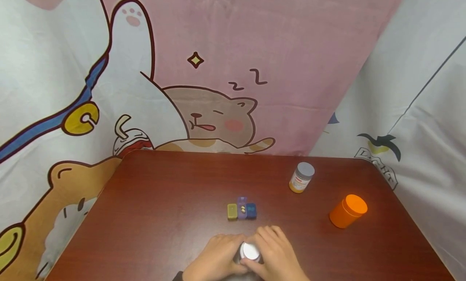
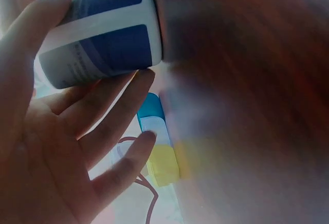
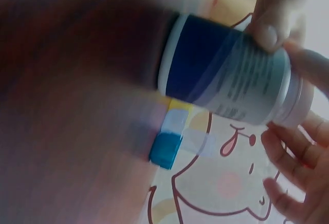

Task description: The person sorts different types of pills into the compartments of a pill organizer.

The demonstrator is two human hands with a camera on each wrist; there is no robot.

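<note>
A white pill bottle [image 2: 110, 36] with a dark blue label stands at the table's near side, between both hands. My left hand [image 1: 217, 254] grips the bottle's body, thumb on one side and fingers on the other. With thumb and fingertips, my right hand [image 1: 275, 252] holds the bottle's white cap [image 1: 250, 251], which is still on top. Just beyond the hands lies a small pill organizer [image 1: 232, 211] with yellow, purple and blue compartments. Its purple middle lid [image 1: 242, 200] is raised, and a few pale pills [image 1: 243, 209] sit inside that compartment.
A grey-lidded jar [image 1: 300, 177] with a white label stands at the back right of the brown table [image 1: 164, 200]. Nearer the right edge is an orange bottle [image 1: 348, 211]. A cartoon-printed cloth [image 1: 291, 50] hangs behind the table.
</note>
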